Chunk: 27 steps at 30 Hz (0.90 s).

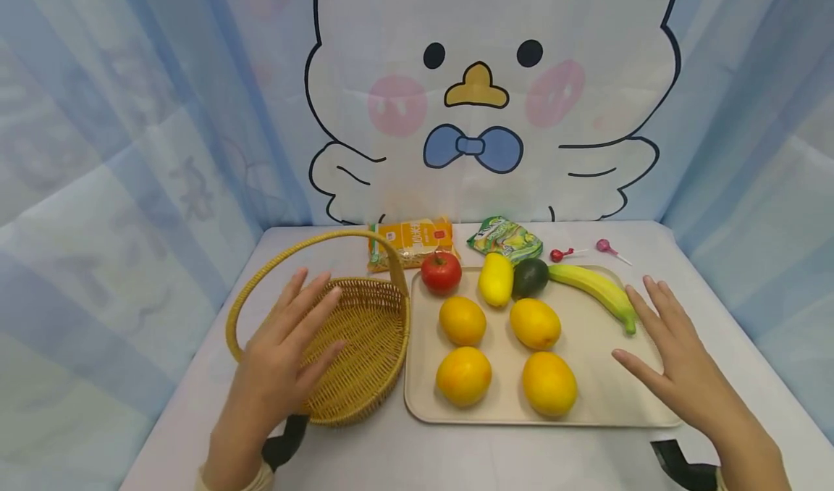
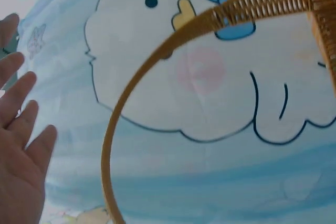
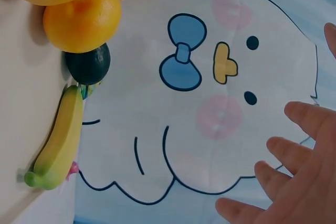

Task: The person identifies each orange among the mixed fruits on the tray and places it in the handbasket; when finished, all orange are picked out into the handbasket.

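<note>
Left hand (image 1: 276, 368): fingers extended and spread, nothing gripped. It hung over the near left side of the basket (image 1: 374, 299); the left wrist view showed it clear of the handle (image 2: 194, 29). Right hand (image 1: 684, 364): likewise extended and empty, just beside the near end of the banana (image 1: 602, 290), with no contact in the right wrist view.

The basket stood upright beside the tray (image 1: 606, 382). Judged risk: spread fingers lowered carelessly could catch the handle and tip or drag the basket, which looked light.

The banana lay on the tray's far right part, its far end close to the avocado (image 1: 531, 278), which sat against the long fruit (image 1: 496, 279). An inward sweep of the right hand might push all three along in a chain.

Four round yellow fruits (image 1: 464, 376) and the apple (image 1: 441, 272) looked prone to rolling if the tray were jolted; its low rim seemed a weak stop. Two packets (image 1: 413, 241) and two lollipops (image 1: 604, 246) lay behind, likely beyond a small bump's reach.
</note>
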Tool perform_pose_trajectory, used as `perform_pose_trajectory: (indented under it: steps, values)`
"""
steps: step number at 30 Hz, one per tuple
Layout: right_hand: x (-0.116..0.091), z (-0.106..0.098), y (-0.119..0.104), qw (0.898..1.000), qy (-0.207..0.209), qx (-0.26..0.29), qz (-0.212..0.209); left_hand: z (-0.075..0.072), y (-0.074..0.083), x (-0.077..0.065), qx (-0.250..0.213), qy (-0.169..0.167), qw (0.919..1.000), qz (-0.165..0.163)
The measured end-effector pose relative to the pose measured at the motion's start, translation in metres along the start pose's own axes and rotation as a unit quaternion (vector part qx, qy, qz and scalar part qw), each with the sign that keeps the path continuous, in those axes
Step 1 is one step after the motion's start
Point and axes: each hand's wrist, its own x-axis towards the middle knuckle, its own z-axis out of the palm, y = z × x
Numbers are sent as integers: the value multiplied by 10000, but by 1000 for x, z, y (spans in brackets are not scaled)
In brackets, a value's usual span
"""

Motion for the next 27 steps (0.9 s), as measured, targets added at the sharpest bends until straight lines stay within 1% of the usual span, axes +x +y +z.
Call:
perform_pose_trajectory:
  steps: [2,5,6,7,9,12,15,17,20,23,25,27]
  values:
    - [-2,0,1,9999,36,114,53,-6,-4,-4,0,522,9986,57]
    - [-6,2,3,9996,50,243,134,-14,-10,-12,113,1307,9913,-77]
    - [-7,3,3,9994,57,305,177,-16,-13,-15,171,1528,9879,-210]
    - [-8,4,4,9990,57,359,243,-18,-16,-20,257,1678,9848,-379]
    - [-10,6,5,9982,52,462,384,-20,-22,-29,405,1906,9778,-776]
    - [-12,13,6,9965,12,582,600,-22,-35,-49,649,1921,9681,-1468]
    - [-15,23,6,9943,-86,709,798,-19,-46,-69,827,1770,9572,-2135]
    - [-16,30,6,9928,-172,745,925,-15,-51,-81,865,1688,9496,-2495]
    - [-19,41,6,9909,-221,844,1026,-7,-56,-95,706,1646,9395,-2921]
    - [-21,52,6,9902,-264,906,1031,0,-58,-104,275,1705,9317,-3197]
    - [-22,60,6,9895,-311,981,1017,4,-57,-108,7,1680,9262,-3376]
    - [-23,66,4,9880,-429,998,1099,7,-56,-112,-191,1665,9232,-3459]
